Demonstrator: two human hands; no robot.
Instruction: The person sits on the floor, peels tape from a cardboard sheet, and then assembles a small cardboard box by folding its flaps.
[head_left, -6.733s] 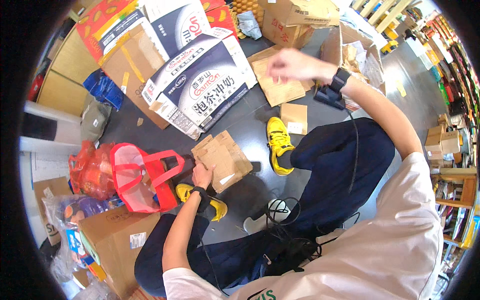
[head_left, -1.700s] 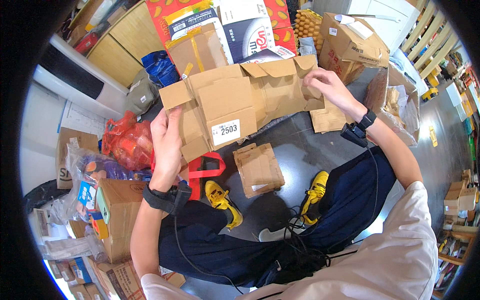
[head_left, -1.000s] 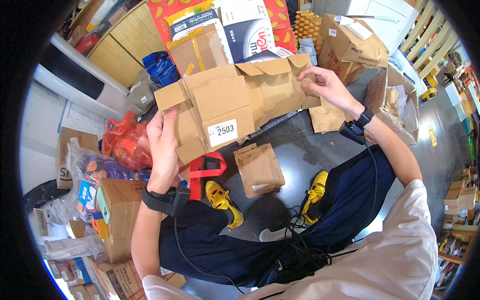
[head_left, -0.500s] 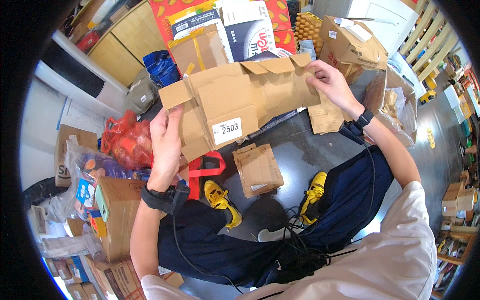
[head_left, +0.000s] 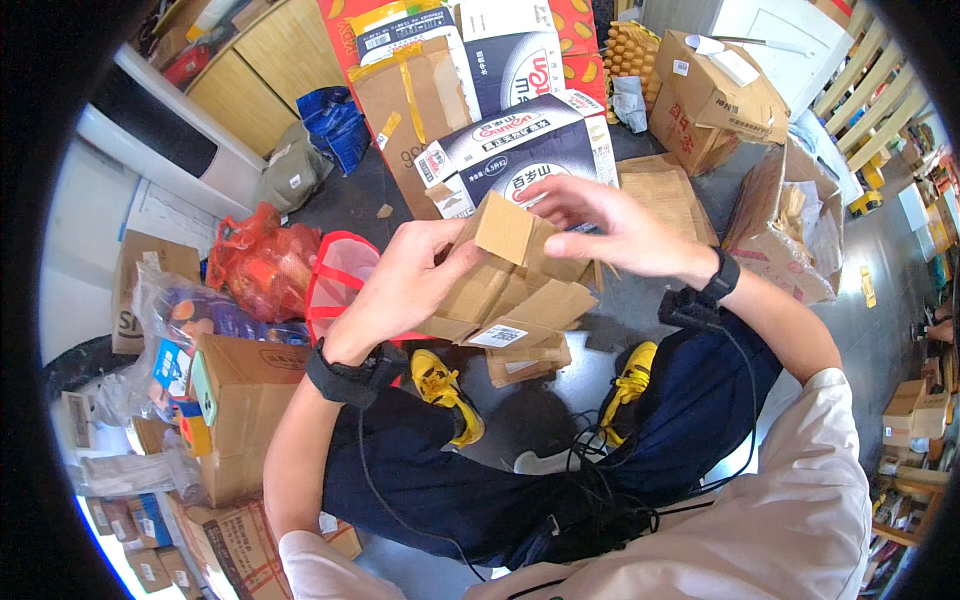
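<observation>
A brown cardboard box piece (head_left: 545,305) with a white label is bent and partly folded in front of me, above the floor. My left hand (head_left: 405,280) grips its left side between thumb and fingers. My right hand (head_left: 625,228) is at its upper right edge, with thumb and fingers apart around the cardboard's corner; it does not look closed on it. Under the held piece, a smaller flattened cardboard piece (head_left: 520,371) lies on the floor between my yellow shoes, partly covered. Just beyond lies a dark blue and white printed carton (head_left: 500,150).
Flattened cardboard (head_left: 665,190) lies on the floor at the right, near an open carton (head_left: 785,225) with plastic inside. A red net bag (head_left: 260,265) and a cardboard box (head_left: 250,400) stand at the left. A black cable (head_left: 360,480) runs from my left wrist.
The cardboard, stretched wide between both hands before, is now folded smaller and held lower. My hands have come together. My right hand has loosened; the printed carton behind is now uncovered.
</observation>
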